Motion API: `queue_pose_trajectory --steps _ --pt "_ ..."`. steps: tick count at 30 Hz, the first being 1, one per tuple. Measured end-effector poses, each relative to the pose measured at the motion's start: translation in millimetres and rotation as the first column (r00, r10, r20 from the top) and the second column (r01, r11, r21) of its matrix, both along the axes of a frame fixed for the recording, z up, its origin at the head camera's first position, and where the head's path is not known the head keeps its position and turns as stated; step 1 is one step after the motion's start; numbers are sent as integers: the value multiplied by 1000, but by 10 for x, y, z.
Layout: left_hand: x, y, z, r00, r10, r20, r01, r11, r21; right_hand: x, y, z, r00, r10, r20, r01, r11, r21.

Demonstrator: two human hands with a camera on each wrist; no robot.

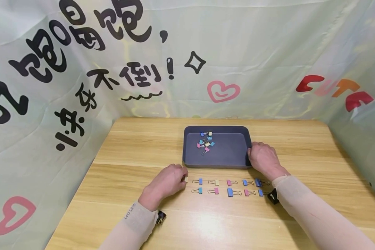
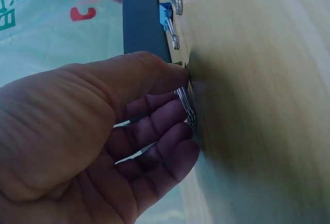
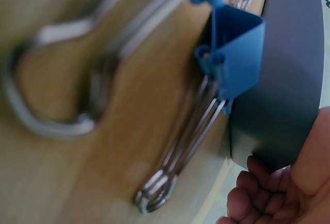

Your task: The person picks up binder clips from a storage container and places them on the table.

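Observation:
My left hand (image 1: 168,178) is low on the wood table, just left of two rows of binder clips. It pinches a pale yellow binder clip (image 1: 185,179) between thumb and fingers; in the left wrist view the clip's wire handles show, while its body is mostly hidden. My right hand (image 1: 264,158) grips the right wall of a dark grey tray (image 1: 218,166) near its front corner, fingers curled at the edge. Inside the tray, toward the left, several binder clips (image 1: 206,143) lie in a loose cluster, pink, teal, blue and cream.
Two rows of clips lie in front of the tray, among them a yellow clip (image 1: 214,182), a pink clip (image 1: 232,182) and a large blue clip (image 1: 234,192). The right sleeve (image 1: 303,201) passes close to the rows' right end. Printed cloth (image 1: 262,52) surrounds the table.

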State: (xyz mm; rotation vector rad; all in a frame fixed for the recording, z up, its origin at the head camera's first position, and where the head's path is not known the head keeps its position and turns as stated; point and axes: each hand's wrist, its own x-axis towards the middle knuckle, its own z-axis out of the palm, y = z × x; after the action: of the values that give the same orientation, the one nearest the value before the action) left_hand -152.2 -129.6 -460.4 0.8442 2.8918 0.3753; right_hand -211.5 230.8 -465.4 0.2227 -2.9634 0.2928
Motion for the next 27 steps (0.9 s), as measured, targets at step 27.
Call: queue_pose_trajectory --steps 27 --pt "4 -28 23 998 12 57 -15 999 44 -6 7 -10 1000 7 -7 -7 1000 6"
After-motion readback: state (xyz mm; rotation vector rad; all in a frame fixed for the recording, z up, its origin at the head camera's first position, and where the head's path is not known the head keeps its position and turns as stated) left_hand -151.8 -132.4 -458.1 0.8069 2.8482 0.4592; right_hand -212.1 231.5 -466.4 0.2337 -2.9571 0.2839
